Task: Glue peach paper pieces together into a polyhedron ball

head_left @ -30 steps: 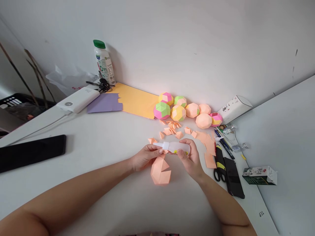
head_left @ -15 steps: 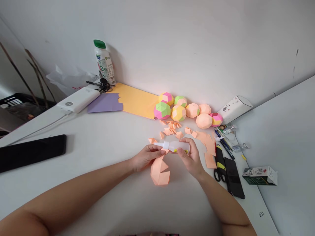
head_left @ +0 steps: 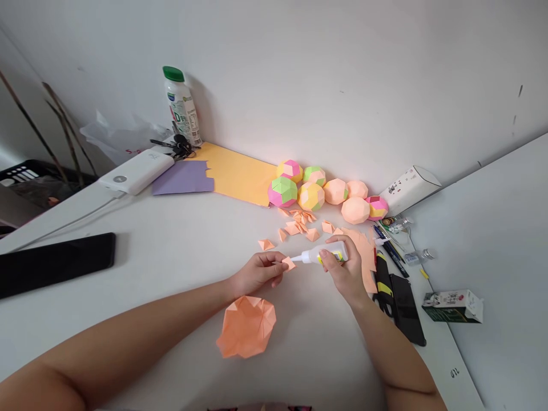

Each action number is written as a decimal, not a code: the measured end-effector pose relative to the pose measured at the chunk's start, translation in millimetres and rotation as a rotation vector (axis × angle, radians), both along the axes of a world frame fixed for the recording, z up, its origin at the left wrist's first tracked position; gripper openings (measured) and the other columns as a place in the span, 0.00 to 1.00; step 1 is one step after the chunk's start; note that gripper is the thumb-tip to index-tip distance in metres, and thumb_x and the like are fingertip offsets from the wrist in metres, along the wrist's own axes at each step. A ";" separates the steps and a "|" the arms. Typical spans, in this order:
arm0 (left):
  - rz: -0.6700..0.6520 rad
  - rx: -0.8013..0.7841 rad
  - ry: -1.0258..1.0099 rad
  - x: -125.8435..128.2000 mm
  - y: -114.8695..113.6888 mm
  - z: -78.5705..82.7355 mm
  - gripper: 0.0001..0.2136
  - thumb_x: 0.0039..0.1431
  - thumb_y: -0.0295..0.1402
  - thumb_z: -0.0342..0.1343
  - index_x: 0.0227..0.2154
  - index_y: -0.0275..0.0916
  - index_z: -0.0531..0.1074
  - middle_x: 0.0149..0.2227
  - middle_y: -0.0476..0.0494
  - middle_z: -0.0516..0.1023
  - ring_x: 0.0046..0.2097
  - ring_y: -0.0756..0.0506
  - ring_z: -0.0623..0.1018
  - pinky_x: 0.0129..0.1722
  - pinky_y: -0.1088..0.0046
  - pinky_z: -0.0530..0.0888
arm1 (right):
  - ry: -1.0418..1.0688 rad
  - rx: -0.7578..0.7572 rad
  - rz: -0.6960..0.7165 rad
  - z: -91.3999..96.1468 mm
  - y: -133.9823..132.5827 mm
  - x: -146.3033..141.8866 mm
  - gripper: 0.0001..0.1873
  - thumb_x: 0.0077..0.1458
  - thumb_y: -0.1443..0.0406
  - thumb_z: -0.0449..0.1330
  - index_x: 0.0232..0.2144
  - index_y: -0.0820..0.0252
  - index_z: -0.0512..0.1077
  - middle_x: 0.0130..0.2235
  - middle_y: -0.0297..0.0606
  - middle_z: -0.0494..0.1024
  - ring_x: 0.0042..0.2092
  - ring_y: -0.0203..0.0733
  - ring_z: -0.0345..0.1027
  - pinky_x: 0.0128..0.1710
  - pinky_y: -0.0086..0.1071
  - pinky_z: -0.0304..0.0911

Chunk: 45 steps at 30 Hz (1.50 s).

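Between its fingertips, my left hand (head_left: 259,270) pinches a small folded peach paper piece (head_left: 290,264). My right hand (head_left: 346,268) is closed around a white glue bottle (head_left: 314,254), tilted nearly level, with its thin nozzle at the paper piece. On the table below my left hand rests a part-built peach paper ball (head_left: 247,327), its open hollow side facing up. Several loose folded peach pieces (head_left: 299,221) lie beyond my hands. A peach paper sheet (head_left: 363,248) is partly hidden behind my right hand.
Finished paper balls (head_left: 311,196) stand along the wall. Yellow card (head_left: 240,174) and purple card (head_left: 184,178) lie at the back left, near a power bank (head_left: 137,171) and a bottle (head_left: 182,108). A phone (head_left: 57,264) lies left; a cutter (head_left: 384,279) and another phone (head_left: 409,308) lie right.
The part-built ball has come to rest on the table, lower left and turned hollow side up. My right hand and the glue bottle have shifted right, bringing the nozzle to the paper piece.
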<state>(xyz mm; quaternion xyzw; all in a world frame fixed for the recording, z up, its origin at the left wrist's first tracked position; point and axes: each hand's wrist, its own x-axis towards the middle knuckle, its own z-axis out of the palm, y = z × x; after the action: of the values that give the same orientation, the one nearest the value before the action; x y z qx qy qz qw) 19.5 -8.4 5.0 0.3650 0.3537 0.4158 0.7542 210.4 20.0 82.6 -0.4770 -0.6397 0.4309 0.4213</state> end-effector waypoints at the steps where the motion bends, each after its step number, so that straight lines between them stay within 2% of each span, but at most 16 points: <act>1: -0.003 0.008 0.002 0.1 0.2 -1.3 0.12 0.49 0.42 0.60 0.27 0.37 0.69 0.14 0.56 0.63 0.19 0.54 0.61 0.23 0.76 0.57 | -0.010 -0.003 0.006 -0.4 -0.8 -0.7 0.12 0.49 0.58 0.61 0.33 0.55 0.63 0.22 0.25 0.62 0.21 0.30 0.56 0.20 0.25 0.53; 7: 0.014 0.081 0.029 0.9 1.0 -7.3 0.10 0.49 0.39 0.60 0.26 0.37 0.70 0.17 0.55 0.64 0.19 0.54 0.63 0.24 0.74 0.58 | -0.057 0.049 -0.003 -3.5 -3.7 -3.5 0.12 0.49 0.59 0.61 0.33 0.55 0.63 0.23 0.26 0.61 0.21 0.30 0.54 0.19 0.25 0.52; 17: 0.005 0.111 0.079 0.4 1.2 -1.2 0.09 0.48 0.37 0.61 0.23 0.36 0.71 0.24 0.52 0.67 0.19 0.56 0.64 0.23 0.75 0.60 | -0.086 0.093 0.062 -4.3 -8.9 -5.6 0.13 0.48 0.60 0.61 0.34 0.54 0.62 0.20 0.25 0.60 0.19 0.31 0.51 0.18 0.26 0.50; 27: 0.004 0.105 0.062 1.0 1.1 -2.5 0.10 0.47 0.38 0.61 0.22 0.36 0.71 0.22 0.53 0.66 0.19 0.56 0.64 0.22 0.75 0.60 | -0.091 0.074 0.017 -4.0 -6.6 -5.2 0.13 0.47 0.60 0.62 0.33 0.55 0.63 0.21 0.26 0.61 0.21 0.31 0.52 0.19 0.26 0.51; 34: -0.020 0.105 0.081 0.3 1.7 -1.1 0.11 0.47 0.40 0.61 0.24 0.36 0.71 0.16 0.54 0.64 0.19 0.54 0.63 0.22 0.75 0.58 | -0.081 0.063 -0.013 -6.6 -6.9 -7.0 0.13 0.47 0.60 0.62 0.34 0.54 0.63 0.23 0.26 0.62 0.21 0.32 0.53 0.19 0.26 0.51; 41: -0.003 0.083 0.040 0.3 1.9 -3.3 0.10 0.47 0.38 0.62 0.23 0.36 0.71 0.20 0.53 0.66 0.19 0.55 0.64 0.23 0.75 0.59 | -0.073 0.052 0.023 -5.7 -7.8 -6.9 0.13 0.48 0.59 0.61 0.33 0.55 0.63 0.21 0.25 0.61 0.20 0.31 0.53 0.19 0.26 0.51; 45: 0.001 0.041 0.015 -0.3 2.7 -6.9 0.10 0.46 0.39 0.62 0.23 0.36 0.71 0.18 0.54 0.64 0.20 0.54 0.63 0.23 0.75 0.59 | -0.044 -0.004 -0.006 -10.5 -5.6 -6.9 0.14 0.49 0.57 0.61 0.35 0.55 0.63 0.22 0.25 0.62 0.20 0.30 0.56 0.19 0.26 0.53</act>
<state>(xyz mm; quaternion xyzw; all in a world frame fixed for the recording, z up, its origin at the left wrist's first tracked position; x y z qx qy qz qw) 19.2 -5.7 -1.9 0.3832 0.3507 0.4204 0.7439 203.5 14.4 72.1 -0.4890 -0.6465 0.4203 0.4078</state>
